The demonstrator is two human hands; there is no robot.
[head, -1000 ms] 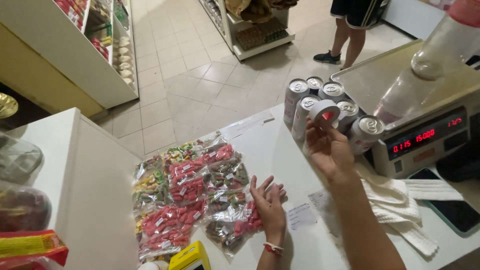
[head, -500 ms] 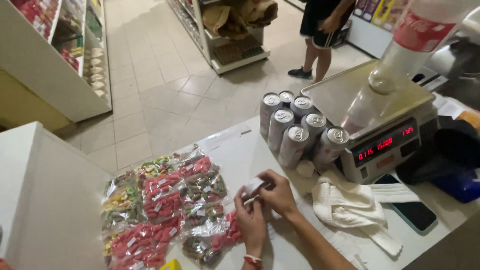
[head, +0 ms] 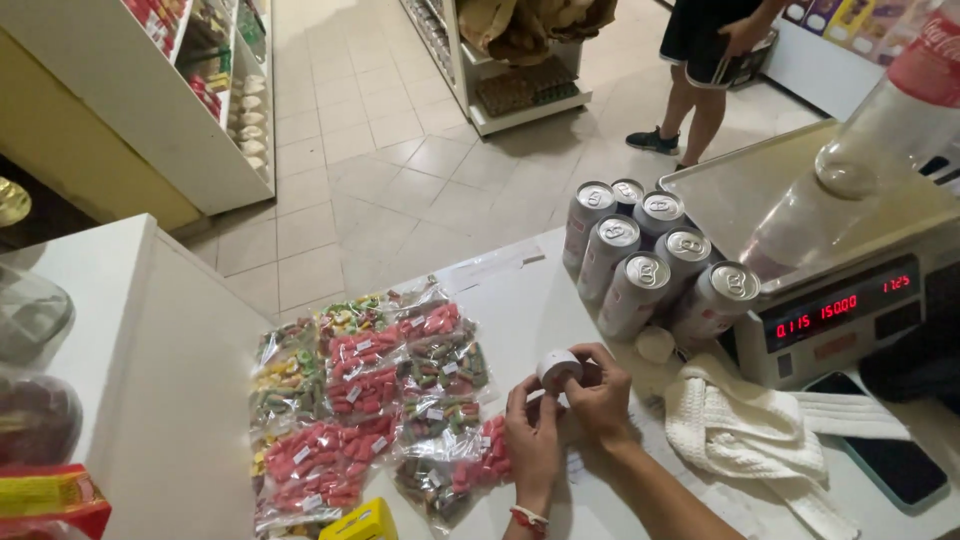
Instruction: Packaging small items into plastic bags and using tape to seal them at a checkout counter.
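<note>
Both my hands meet over the white counter [head: 520, 320]. My right hand [head: 603, 393] grips a small white roll of sticker labels [head: 558, 368]. My left hand [head: 533, 432] pinches at the roll's loose end just below it. Left of my hands lie several clear bags of colourful candy [head: 365, 400], each with a small white sticker. Behind my hands stand several silver drink cans [head: 650, 260], close together.
A weighing scale [head: 830, 310] with a red display holds a clear plastic bottle [head: 860, 160] on its pan. A white cloth [head: 740, 420] and a phone [head: 890, 462] lie at the right. A yellow box [head: 365, 522] sits near the front. Another person's legs [head: 690, 100] stand by shelves.
My right hand came down from the cans to the counter and joined my left hand. Both now hold the label roll, lifted a little above the counter.
</note>
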